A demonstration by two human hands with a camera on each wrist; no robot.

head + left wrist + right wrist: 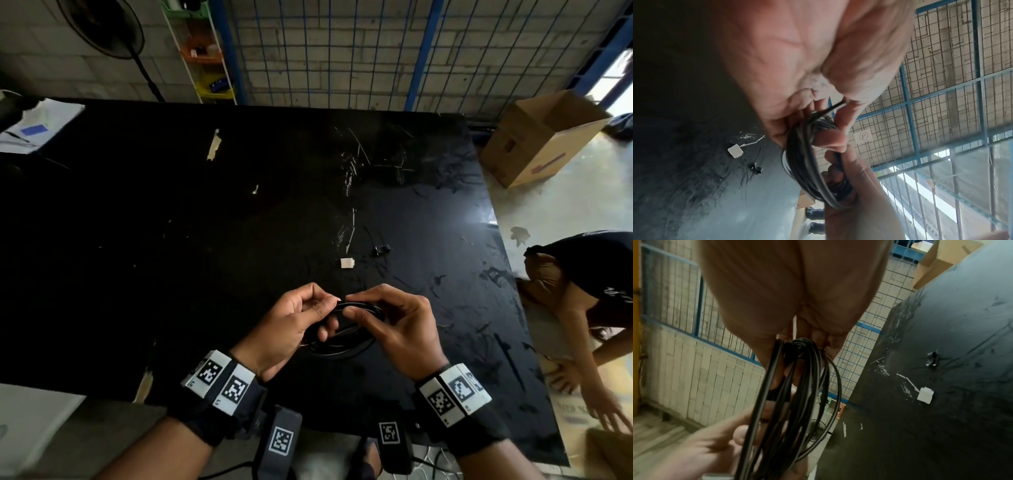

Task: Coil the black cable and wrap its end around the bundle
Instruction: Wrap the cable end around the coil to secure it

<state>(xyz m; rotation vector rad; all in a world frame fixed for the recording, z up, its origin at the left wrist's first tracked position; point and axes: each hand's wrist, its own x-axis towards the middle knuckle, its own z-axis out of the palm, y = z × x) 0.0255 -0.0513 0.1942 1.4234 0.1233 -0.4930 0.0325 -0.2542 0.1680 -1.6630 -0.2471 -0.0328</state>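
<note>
Both hands hold the black cable [346,344], wound into a coil of several loops, just above the black table [171,240] near its front edge. My left hand [325,308] grips the left side of the coil. In the left wrist view, the left hand [830,112] has its fingers curled round the cable [803,162] and pinches a thin cable end [835,106]. My right hand [352,305] pinches the top of the coil between thumb and forefinger. In the right wrist view the loops of the cable [793,386] hang from the right hand [797,353].
A small white piece [347,263] and a small black clip [382,249] lie on the table beyond the hands. Papers [34,123] sit at the far left corner. A cardboard box [541,137] and a crouching person [582,281] are on the floor to the right.
</note>
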